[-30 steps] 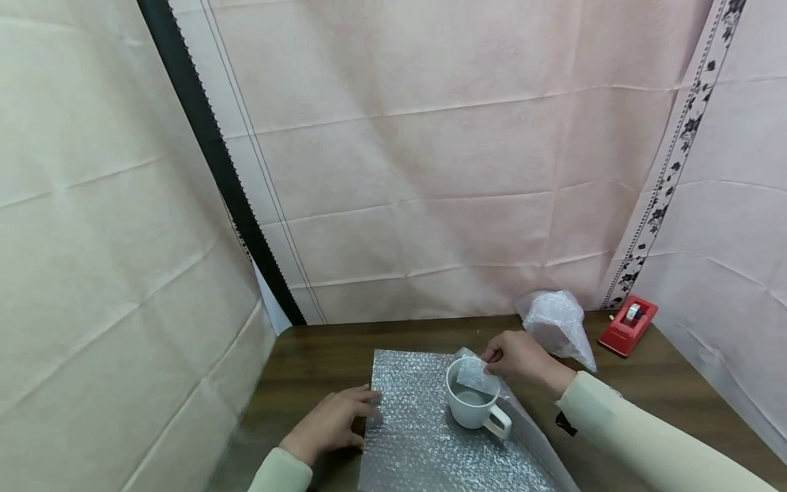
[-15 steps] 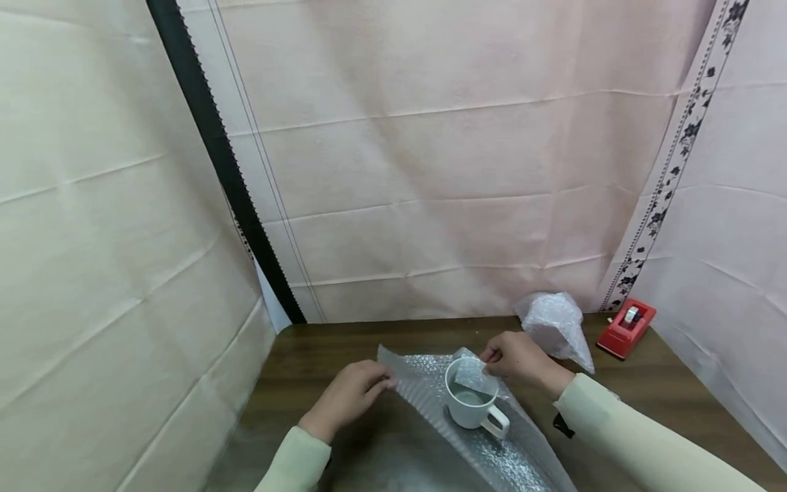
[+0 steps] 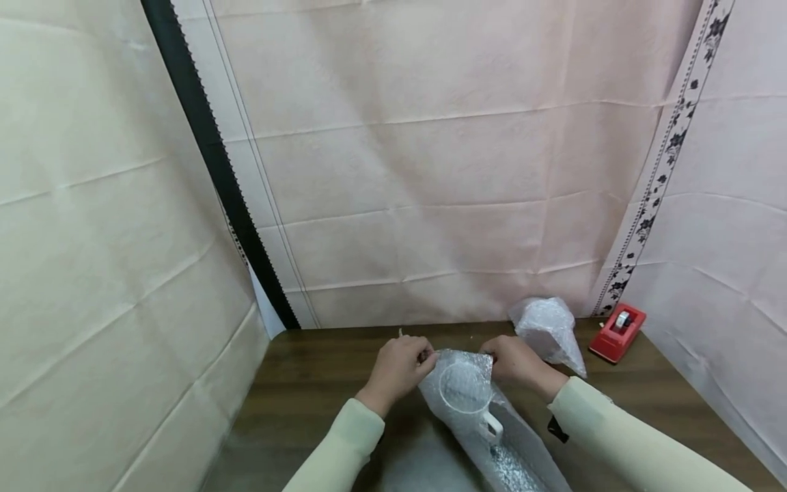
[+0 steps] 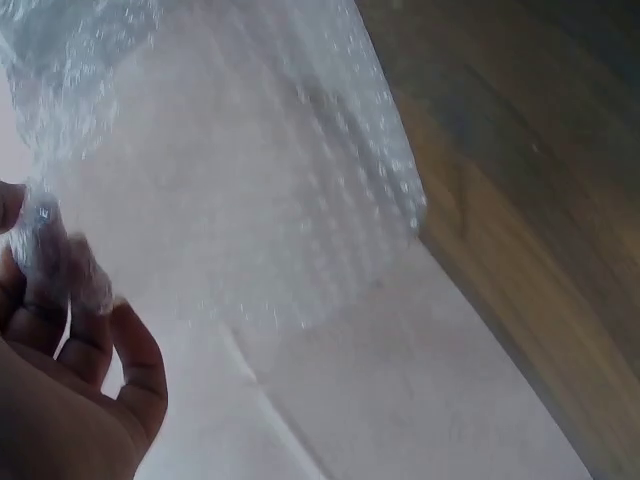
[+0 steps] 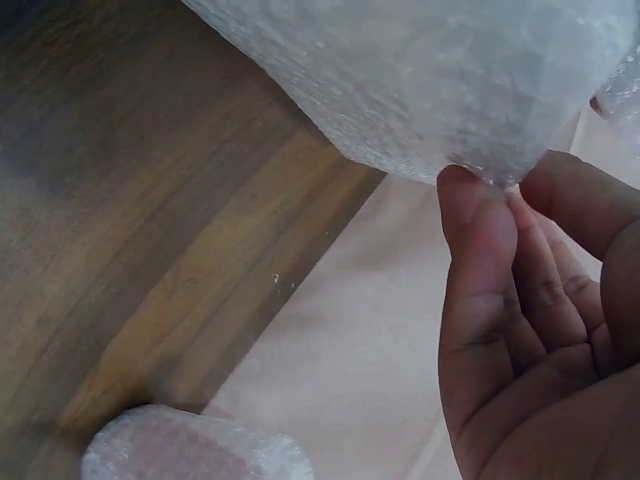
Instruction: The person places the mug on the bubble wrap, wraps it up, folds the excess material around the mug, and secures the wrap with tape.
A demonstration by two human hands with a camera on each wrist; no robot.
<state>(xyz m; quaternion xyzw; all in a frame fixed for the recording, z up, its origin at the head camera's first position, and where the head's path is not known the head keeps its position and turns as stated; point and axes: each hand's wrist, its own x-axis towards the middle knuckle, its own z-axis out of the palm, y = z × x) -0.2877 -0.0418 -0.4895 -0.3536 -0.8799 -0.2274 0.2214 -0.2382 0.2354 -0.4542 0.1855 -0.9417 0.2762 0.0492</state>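
A white mug [image 3: 490, 425] stands on a sheet of bubble wrap [image 3: 455, 403] near the table's front middle, its handle toward the lower right. The sheet's left part is drawn up over the mug, whose rim shows through it. At the mug's upper left, my left hand [image 3: 399, 369] pinches a corner of the bubble wrap, also seen in the left wrist view with its fingers [image 4: 140, 370] curled at the film. To the mug's right, my right hand [image 3: 519, 362] pinches the wrap between thumb and fingertips, as the bubble wrap [image 5: 480, 80] in the right wrist view shows.
Behind my right hand lies a bundle wrapped in bubble wrap [image 3: 549, 331]. A red tape dispenser [image 3: 617, 333] stands at the right edge of the brown wooden table [image 3: 320, 383]. Pale cloth [image 3: 399, 171] hangs along the back and both sides.
My left hand has taken hold of the bubble wrap's left corner and carried it up and rightward over the mug. My right hand keeps its pinch in nearly the same place.
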